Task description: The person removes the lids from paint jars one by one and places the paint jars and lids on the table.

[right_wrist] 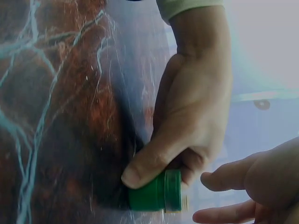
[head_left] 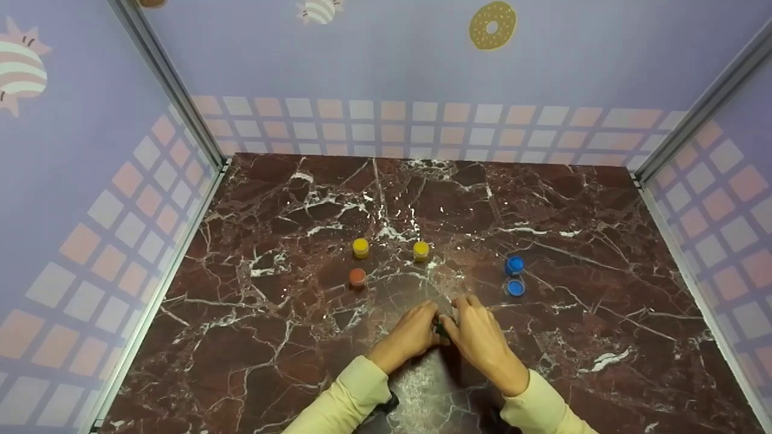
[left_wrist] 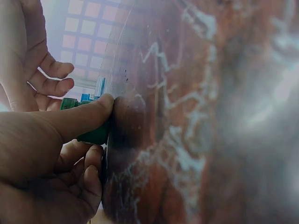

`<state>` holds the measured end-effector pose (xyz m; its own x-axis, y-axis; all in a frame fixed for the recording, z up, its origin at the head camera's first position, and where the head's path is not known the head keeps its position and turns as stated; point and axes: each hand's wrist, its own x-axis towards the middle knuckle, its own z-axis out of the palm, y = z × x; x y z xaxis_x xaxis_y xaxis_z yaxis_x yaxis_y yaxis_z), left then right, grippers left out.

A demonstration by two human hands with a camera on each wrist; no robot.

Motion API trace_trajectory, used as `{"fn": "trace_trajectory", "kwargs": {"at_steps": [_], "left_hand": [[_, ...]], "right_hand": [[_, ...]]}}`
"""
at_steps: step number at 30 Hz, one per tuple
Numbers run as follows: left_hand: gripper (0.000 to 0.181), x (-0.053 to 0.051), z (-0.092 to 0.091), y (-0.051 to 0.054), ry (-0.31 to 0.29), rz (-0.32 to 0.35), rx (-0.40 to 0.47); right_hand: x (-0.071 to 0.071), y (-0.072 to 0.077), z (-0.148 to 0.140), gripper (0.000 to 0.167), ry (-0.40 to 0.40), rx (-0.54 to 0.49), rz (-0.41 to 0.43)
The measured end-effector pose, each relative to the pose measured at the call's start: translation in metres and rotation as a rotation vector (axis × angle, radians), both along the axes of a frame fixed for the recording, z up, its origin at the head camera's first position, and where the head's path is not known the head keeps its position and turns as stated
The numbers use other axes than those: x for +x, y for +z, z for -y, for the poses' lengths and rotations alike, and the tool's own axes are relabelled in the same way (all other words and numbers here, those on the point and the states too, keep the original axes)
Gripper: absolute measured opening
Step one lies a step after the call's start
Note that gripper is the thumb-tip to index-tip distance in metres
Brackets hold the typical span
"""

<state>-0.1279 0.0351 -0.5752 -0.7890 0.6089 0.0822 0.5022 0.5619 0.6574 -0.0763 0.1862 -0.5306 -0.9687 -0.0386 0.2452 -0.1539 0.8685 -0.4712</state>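
Note:
A small green jar (right_wrist: 149,193) stands upright on the marble-look table, low in the right wrist view. My left hand (head_left: 412,331) grips it, the thumb lying along its side; in the head view the two hands hide most of it. Close by is my right hand (head_left: 480,334), its fingers loosely bent. In the right wrist view a gap shows between those fingers (right_wrist: 224,175) and the jar's top (right_wrist: 173,190). The left wrist view shows the same jar's green top (left_wrist: 69,103) past the left thumb.
Beyond the hands stand two yellow jars (head_left: 360,248) and an orange-topped one (head_left: 357,277). A blue jar (head_left: 514,265) and a second round blue piece (head_left: 515,288) lie to the right. Patterned panels (head_left: 386,78) wall the table's back and sides.

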Motion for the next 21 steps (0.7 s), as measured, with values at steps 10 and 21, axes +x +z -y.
{"fn": "trace_trajectory", "kwargs": {"at_steps": [10,21], "left_hand": [[0.027,0.0008,0.0012,0.0011,-0.023,-0.055,0.005],[0.033,0.0006,0.0008,-0.0011,-0.027,-0.077,0.019]], "right_hand": [[0.0039,-0.0046,0.0087,0.025,0.047,0.06,-0.023],[0.0033,-0.0059,0.0086,0.022,0.109,0.053,-0.046]]}}
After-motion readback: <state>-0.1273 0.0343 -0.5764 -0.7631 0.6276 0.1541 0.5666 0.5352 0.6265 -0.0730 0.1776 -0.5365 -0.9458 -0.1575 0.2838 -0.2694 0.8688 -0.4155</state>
